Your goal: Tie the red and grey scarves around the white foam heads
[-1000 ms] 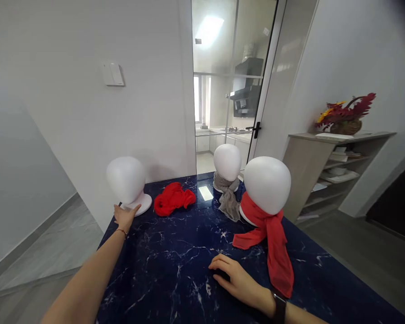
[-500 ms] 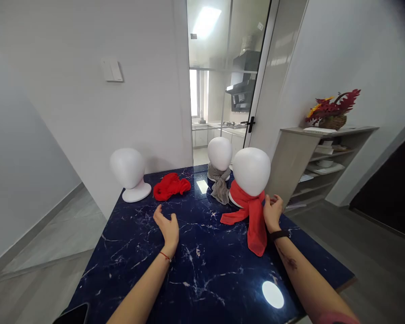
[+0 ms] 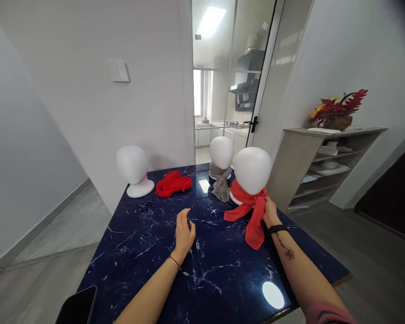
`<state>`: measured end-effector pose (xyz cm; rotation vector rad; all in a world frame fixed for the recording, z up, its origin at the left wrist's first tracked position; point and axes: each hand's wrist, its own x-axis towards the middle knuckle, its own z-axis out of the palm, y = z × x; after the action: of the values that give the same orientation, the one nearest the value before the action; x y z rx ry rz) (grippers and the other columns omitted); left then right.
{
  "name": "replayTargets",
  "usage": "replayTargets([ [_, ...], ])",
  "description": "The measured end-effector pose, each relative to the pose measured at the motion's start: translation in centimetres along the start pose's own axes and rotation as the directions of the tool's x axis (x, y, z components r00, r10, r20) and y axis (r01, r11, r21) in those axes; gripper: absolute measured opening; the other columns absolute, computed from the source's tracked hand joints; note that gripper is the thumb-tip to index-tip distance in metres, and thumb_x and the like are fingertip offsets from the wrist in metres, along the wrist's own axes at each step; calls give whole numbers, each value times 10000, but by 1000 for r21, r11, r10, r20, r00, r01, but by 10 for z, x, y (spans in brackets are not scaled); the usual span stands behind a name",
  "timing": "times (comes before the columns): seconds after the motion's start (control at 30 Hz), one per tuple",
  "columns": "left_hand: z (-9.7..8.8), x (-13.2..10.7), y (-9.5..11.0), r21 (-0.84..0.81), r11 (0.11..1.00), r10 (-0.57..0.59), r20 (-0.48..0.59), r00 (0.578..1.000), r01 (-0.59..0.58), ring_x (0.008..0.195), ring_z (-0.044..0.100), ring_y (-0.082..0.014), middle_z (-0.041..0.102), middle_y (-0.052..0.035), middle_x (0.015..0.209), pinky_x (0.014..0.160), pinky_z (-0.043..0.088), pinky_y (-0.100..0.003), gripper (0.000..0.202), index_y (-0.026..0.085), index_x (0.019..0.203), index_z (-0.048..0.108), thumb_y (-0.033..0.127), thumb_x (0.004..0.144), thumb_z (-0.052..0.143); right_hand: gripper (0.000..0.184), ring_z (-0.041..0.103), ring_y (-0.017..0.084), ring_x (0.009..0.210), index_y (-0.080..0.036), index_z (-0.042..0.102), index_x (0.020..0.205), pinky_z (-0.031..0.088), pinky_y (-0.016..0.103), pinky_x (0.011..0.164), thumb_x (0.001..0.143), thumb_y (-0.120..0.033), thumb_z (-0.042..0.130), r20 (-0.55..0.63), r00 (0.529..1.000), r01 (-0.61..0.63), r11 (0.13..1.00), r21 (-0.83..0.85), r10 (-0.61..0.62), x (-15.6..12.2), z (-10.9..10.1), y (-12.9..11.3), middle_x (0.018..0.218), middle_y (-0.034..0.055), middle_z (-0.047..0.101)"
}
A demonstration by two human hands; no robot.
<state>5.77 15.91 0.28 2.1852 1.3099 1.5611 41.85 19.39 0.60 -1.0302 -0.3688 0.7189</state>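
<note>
Three white mannequin heads stand on a dark blue marbled table [image 3: 155, 252]. The nearest head [image 3: 252, 171] wears a red scarf [image 3: 251, 216] that hangs down onto the table. My right hand [image 3: 269, 212] is closed on that scarf at its right side, near the knot. My left hand [image 3: 184, 231] hovers over the middle of the table with fingers spread, holding nothing. Behind stands a head [image 3: 222, 153] with a grey scarf [image 3: 220, 184]. A bare head [image 3: 134, 168] is at the far left, with a loose red scarf [image 3: 173, 183] bunched beside it.
A dark phone [image 3: 77, 306] lies at the table's near left corner. A shelf unit [image 3: 324, 166] with a flower basket [image 3: 339, 114] stands to the right. A glass door [image 3: 232, 81] to a kitchen is behind the table, and a white wall runs along the left.
My left hand has drawn back from the bare head's base to the table's middle. My right hand rose from the table and took hold of the red scarf on the near head.
</note>
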Motion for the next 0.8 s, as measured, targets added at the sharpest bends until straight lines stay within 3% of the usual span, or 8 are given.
replayTargets([
  [0.13, -2, -2, 1, -14, 1000, 1, 20, 1000, 0, 1131, 482, -212, 505, -113, 1188, 965, 438, -435, 432, 194, 1244, 435, 72, 831, 400, 194, 409, 70, 408, -208, 367, 536, 444, 196, 450, 633, -201, 535, 72, 992, -111, 989, 99, 104, -7, 2, -19, 446, -70, 399],
  [0.27, -5, -3, 4, -108, 994, -17, 90, 996, 27, 1237, 429, -214, 472, -112, 1296, 1038, 377, -442, 442, 213, 1311, 409, 163, 872, 425, 224, 376, 60, 405, -205, 308, 538, 455, 190, 470, 651, -148, 493, 281, 938, -273, 929, 249, 201, -35, 10, -31, 460, -66, 345],
  [0.4, 0, 2, 9, -326, 924, -112, 269, 957, 200, 1344, 340, -220, 347, -106, 1470, 1096, 309, -430, 584, 228, 1414, 296, 319, 874, 496, 233, 371, 52, 413, -208, 286, 573, 449, 169, 488, 681, -98, 460, 551, 787, -538, 745, 394, 277, -76, 32, -27, 479, -73, 343],
  [0.5, 8, 9, 10, -468, 767, -249, 412, 876, 438, 1377, 289, -253, 292, -122, 1509, 1129, 244, -436, 723, 203, 1425, 293, 420, 805, 595, 255, 378, 48, 418, -209, 286, 584, 451, 156, 513, 723, -90, 463, 673, 669, -669, 651, 358, 317, -111, 55, -13, 472, -80, 354],
  [0.57, 9, 12, 8, -559, 642, -299, 448, 843, 525, 1367, 308, -271, 335, -126, 1489, 1129, 243, -436, 765, 196, 1413, 325, 441, 761, 640, 287, 356, 46, 399, -210, 273, 576, 441, 151, 502, 750, -96, 470, 731, 577, -739, 614, 278, 364, -132, 72, -2, 451, -87, 339],
  [0.67, -3, 16, 0, -657, 574, -323, 368, 872, 490, 1338, 358, -275, 390, -113, 1458, 1121, 264, -425, 809, 209, 1408, 329, 436, 715, 681, 333, 300, 48, 368, -212, 252, 555, 402, 154, 454, 774, -101, 476, 796, 453, -786, 602, 143, 402, -157, 98, 15, 421, -91, 303],
  [0.8, -38, 19, -21, -578, 726, -327, 186, 926, 373, 1359, 312, -286, 348, -105, 1481, 1135, 218, -432, 832, 231, 1412, 321, 452, 701, 690, 353, 309, 68, 379, -216, 253, 506, 420, 193, 485, 759, -159, 493, 828, 356, -759, 651, -14, 434, -173, 129, 37, 389, -77, 304],
])
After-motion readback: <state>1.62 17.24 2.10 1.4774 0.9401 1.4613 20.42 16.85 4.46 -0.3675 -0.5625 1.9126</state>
